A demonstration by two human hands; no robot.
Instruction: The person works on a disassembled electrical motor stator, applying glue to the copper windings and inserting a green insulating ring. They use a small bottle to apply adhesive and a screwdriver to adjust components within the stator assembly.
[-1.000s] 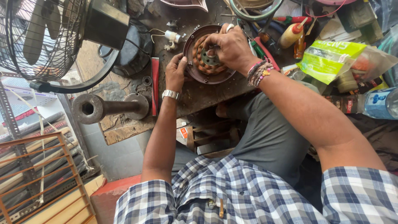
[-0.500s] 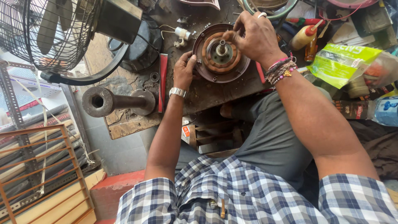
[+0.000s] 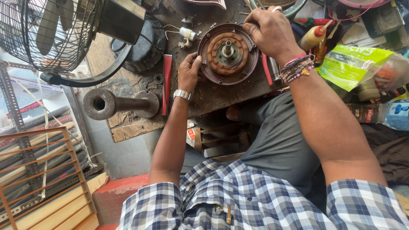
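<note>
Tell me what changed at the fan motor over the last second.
The right hand slid off the middle of the round motor to its upper right rim, uncovering the copper windings and centre shaft. The left hand stayed on the motor's left edge. The motor stayed on the wooden bench, with the fan and the metal pipe where they were.

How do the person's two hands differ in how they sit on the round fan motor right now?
The left hand rests at the round fan motor's near-left rim, fingers curled; the right hand works its far-right edge. The left wrist wears a metal watch, the right beaded bracelets. Both touch the motor.
</note>
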